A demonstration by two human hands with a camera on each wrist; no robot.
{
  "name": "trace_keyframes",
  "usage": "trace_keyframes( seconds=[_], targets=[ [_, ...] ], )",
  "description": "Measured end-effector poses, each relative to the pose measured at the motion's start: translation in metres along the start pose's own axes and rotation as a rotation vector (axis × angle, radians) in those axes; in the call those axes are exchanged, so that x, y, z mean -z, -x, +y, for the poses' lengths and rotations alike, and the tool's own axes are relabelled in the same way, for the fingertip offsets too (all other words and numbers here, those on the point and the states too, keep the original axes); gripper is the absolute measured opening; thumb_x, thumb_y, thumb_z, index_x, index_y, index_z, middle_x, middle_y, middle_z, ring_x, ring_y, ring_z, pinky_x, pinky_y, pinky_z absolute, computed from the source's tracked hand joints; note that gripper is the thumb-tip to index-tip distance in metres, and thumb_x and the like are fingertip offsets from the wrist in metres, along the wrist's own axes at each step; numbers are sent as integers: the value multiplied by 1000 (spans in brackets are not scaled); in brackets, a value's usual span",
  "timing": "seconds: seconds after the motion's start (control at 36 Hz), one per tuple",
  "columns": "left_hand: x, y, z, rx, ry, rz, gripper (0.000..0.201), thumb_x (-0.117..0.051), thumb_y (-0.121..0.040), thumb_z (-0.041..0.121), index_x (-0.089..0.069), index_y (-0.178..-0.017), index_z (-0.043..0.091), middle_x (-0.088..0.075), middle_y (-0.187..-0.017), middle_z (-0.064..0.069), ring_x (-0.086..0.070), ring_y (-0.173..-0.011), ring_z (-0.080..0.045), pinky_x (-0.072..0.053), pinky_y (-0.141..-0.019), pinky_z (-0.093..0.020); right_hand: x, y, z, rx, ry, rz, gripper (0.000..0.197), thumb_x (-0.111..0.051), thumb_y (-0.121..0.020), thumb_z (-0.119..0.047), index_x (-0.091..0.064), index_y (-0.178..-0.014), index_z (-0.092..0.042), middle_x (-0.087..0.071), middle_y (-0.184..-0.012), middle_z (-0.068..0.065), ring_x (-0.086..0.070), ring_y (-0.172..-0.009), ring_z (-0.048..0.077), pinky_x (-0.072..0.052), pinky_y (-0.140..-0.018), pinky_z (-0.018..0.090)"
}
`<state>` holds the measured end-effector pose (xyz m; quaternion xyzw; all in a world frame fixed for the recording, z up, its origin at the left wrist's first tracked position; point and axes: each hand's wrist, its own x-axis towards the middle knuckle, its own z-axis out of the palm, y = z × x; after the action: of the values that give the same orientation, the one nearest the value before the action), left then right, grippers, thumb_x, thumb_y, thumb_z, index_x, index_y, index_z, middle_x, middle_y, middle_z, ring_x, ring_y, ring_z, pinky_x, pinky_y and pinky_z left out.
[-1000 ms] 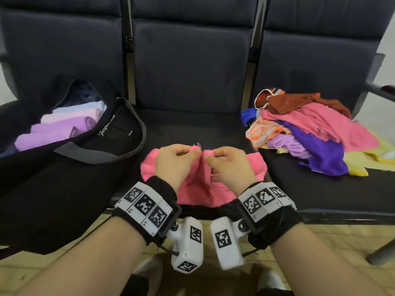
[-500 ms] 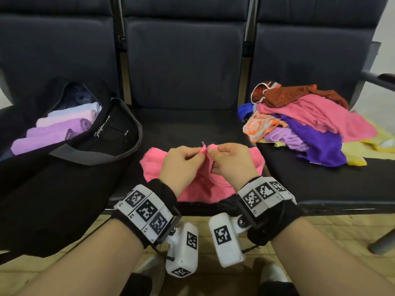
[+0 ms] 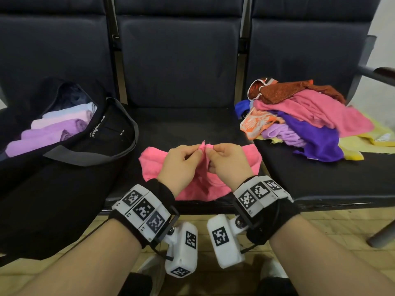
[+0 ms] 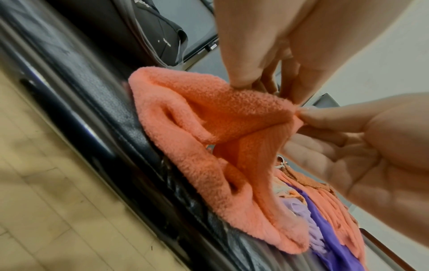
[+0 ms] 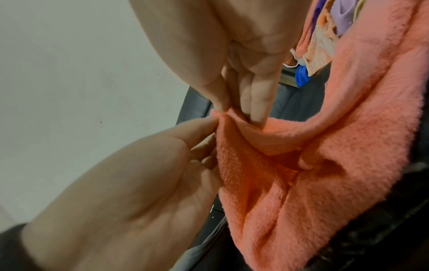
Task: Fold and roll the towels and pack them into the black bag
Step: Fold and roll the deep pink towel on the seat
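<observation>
Three dark seats [image 3: 179,67] stand in a row in the head view. The black bag [image 3: 70,167] fills the left seat, its mouth open on rolled towels [image 3: 53,131] in lilac, pale pink and pale blue; the far end of the bag is too dark to read. On the right seat lies a loose pile [image 3: 307,122] of towels: rust, pink, purple, lilac, yellow and an orange print.

The pink towel [image 3: 154,165] lies crumpled on the front of the middle seat, its near edge hanging over the seat front, with its middle hidden behind both hands in this view. The left hand [image 3: 181,165] and right hand [image 3: 228,165] meet above it, each grip pinching a bit of towel edge between thumb and forefinger, the two pinches just beside each other.

The wrist views show the undersides (there the towel looks orange-pink). In the left wrist view the towel [image 4: 209,132] rises from the seat in a tent to the pinch, with the left hand [image 4: 371,152] at right and the right hand [image 4: 278,45] above, other fingers loosely curled. The right wrist view shows the towel [image 5: 313,165] with deep folds, the right hand [image 5: 243,55] above and the left hand [image 5: 139,183] below. The bag shows in the left wrist view only, and blurred.
</observation>
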<state>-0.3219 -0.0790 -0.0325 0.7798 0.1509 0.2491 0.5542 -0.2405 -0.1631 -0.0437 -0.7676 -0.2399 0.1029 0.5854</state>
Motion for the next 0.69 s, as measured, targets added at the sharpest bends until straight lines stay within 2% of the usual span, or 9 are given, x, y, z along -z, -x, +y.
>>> trace_keyframes(
  seconds=[0.11,0.19,0.25,0.31,0.36,0.44,0.56,0.64,0.69],
  targets=[
    [-3,-1,-2,-19,-41,24,20,-55,-97,17,-73,-100,26,-68,-97,-5,-63,-99,-20,-49,-95,-43,1,2,-6,-34,1,8,34,-57,-93,-21,-63,-77,9,-59,-66,25,-57,-68,44,-52,-74,57],
    [-4,-3,-7,-28,-40,-12,21,-55,-96,19,-75,-98,26,-66,-94,-9,-61,-91,-22,-48,-90,-41,4,2,-8,-69,-26,-6,32,-57,-94,-18,-64,-78,9,-52,-61,13,-49,-63,27,-51,-72,53],
    [-4,-3,-6,2,13,-77,29,-53,-95,17,-76,-90,34,-67,-90,-7,-60,-84,-18,-48,-83,-40,7,3,-12,-132,-139,-28,30,-60,-92,-19,-68,-72,3,-58,-69,16,-55,-68,26,-53,-78,52],
    [-4,-3,-3,86,99,-95,50,-47,-92,1,-76,-82,40,-70,-98,-4,-64,-95,-21,-50,-93,-40,10,6,-16,-197,-269,-46,28,-65,-89,-22,-68,-65,-7,-59,-71,15,-56,-69,25,-54,-75,45],
    [-3,-4,-2,162,213,-98,55,-40,-88,-11,-76,-87,31,-70,-108,-12,-63,-105,-23,-47,-101,-40,12,8,-16,-199,-321,-73,25,-70,-87,-26,-69,-69,-9,-55,-62,9,-51,-58,21,-48,-62,34],
    [-2,-1,0,196,260,-130,57,-33,-83,-19,-71,-101,21,-71,-107,-10,-63,-103,-16,-52,-87,-22,12,10,-11,-194,-396,-82,12,-71,-86,-19,-72,-79,-9,-55,-47,-5,-47,-44,7,-42,-48,19],
    [-4,-2,1,223,352,-95,62,-24,-79,-26,-64,-118,2,-67,-117,-15,-64,-109,-18,-51,-96,-27,10,10,-6,-214,-459,-12,4,-69,-86,-10,-72,-86,-8,-68,-65,1,-63,-59,9,-54,-58,17],
    [-5,-3,2,282,419,-33,58,-22,-81,-27,-52,-123,0,-66,-111,-17,-69,-86,-11,-57,-74,-18,7,8,-6,-224,-469,51,9,-68,-86,-5,-71,-80,-9,-67,-67,5,-61,-59,12,-51,-56,18],
    [-6,-3,4,296,408,-17,51,-27,-85,-23,-48,-122,5,-69,-101,-9,-70,-76,-7,-54,-60,-16,4,6,-5,-212,-463,104,14,-66,-86,-3,-70,-75,-11,-67,-71,10,-62,-65,18,-55,-65,28]
  ],
)
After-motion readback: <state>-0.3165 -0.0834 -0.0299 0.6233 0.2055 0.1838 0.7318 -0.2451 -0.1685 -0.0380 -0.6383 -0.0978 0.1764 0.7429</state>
